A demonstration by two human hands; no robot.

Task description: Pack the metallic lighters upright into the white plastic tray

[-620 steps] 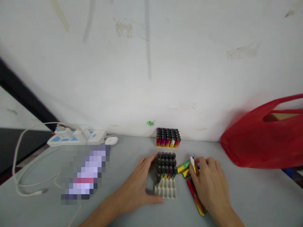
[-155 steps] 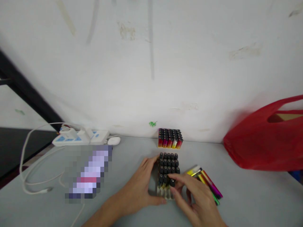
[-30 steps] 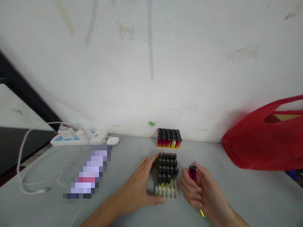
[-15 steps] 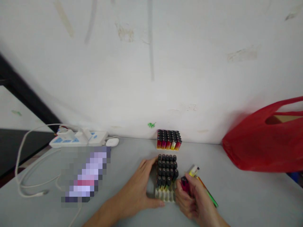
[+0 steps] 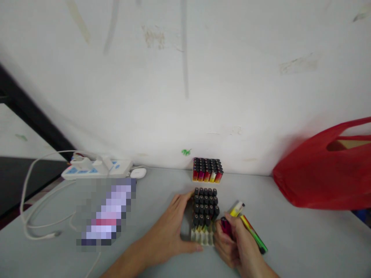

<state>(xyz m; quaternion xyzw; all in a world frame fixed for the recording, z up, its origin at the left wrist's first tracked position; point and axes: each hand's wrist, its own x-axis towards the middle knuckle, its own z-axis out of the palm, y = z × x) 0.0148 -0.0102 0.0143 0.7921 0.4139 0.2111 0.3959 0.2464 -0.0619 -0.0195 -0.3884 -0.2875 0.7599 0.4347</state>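
Note:
A clear, scalloped tray [image 5: 201, 238] stands mid-table, with rows of black-topped lighters [image 5: 205, 209] upright in it; its front slots hold none. My left hand [image 5: 171, 227] spans the tray's left side, fingers at the back corner and thumb along the front edge. Right of the tray, my right hand [image 5: 236, 241] is closed around a dark magenta lighter [image 5: 225, 225], black top up, its lower part hidden by the fingers. Beside that hand lie a yellow-and-white lighter [image 5: 237, 207] and a long red, yellow and green piece [image 5: 255, 233], perhaps more lighters, partly covered.
Against the wall stands a second block of lighters [image 5: 208, 170] in close rows. A red bag [image 5: 315, 173] sits at the right. To the left are a white power strip [image 5: 100, 168] with cables, a small white case [image 5: 138, 173] and a pixelated, phone-like object [image 5: 110, 212].
The view has shifted very slightly. My right hand has moved slightly, still with the magenta lighter, and more of the red, yellow and green piece shows. My left hand stays at the tray.

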